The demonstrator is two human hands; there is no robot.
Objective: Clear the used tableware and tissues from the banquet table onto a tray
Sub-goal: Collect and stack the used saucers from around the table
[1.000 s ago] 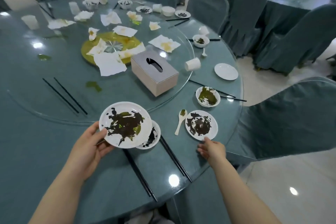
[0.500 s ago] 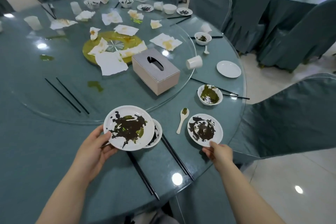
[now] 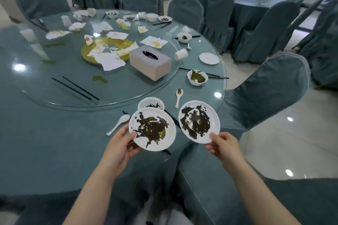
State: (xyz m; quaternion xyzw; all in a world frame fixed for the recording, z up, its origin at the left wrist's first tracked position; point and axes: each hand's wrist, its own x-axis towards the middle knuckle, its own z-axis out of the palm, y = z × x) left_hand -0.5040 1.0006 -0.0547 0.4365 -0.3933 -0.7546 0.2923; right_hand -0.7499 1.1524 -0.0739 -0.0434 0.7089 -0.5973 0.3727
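Holding one soiled white plate in each grip, you face a round bench [image 3: 45,142] covered in blue-green cloth. Your left grip [image 3: 117,149] pinches the left plate [image 3: 152,129] at its lower-left rim, thumb on top and fingers curled beneath. The plate reaches up and to the right from the grip, and it is smeared with dark sauce and a little green. Your right grip [image 3: 224,147] pinches the right plate [image 3: 199,121] at its lower-right rim in the same way, so that plate reaches up and to the left. Both plates are lifted over the near edge of the bench, side by side, rims near each other but apart.

Just behind the left plate a small bowl [image 3: 150,103] with dark streaks sits on the bench, and a white spoon [image 3: 117,126] lies to its left. A green-tipped spoon [image 3: 178,97] lies behind the right plate, and a green-stained bowl [image 3: 197,79] sits farther back. On the glass turntable [image 3: 54,93] are a tissue box [image 3: 150,62], stained tissues [image 3: 109,61] and a pair of black chopsticks [image 3: 81,88].
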